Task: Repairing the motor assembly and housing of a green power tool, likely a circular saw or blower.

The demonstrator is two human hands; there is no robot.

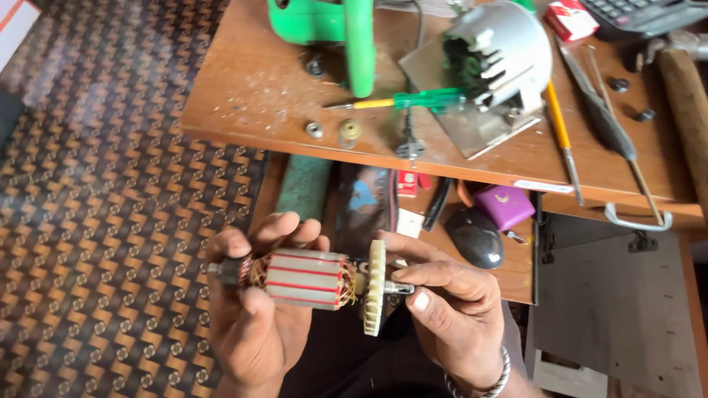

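On the wooden tabletop [251,88] lies a green-handled screwdriver [413,99], pointing left, just beside a grey motor housing [501,51] on a metal plate. A green plastic part [332,29] stands at the far edge. Two small washers [332,131] lie near the front edge. On the lower shelf rest a black mouse [476,237] and a purple case [503,206].

Colours around a grey, red-striped motor armature

The armature [306,278] has a grey core with thin red stripes, copper-coloured windings at both ends and a cream fan disc [375,287]. On the brown wooden worktop [243,81] lie a screwdriver [405,100] with a green handle and yellow shaft, a bright green tool body [332,29], a light grey motor housing [501,51] and a red-and-white box [571,18]. A purple case [504,206] sits on the shelf below. The floor [96,221] shows a repeating brown, black and gold pattern.
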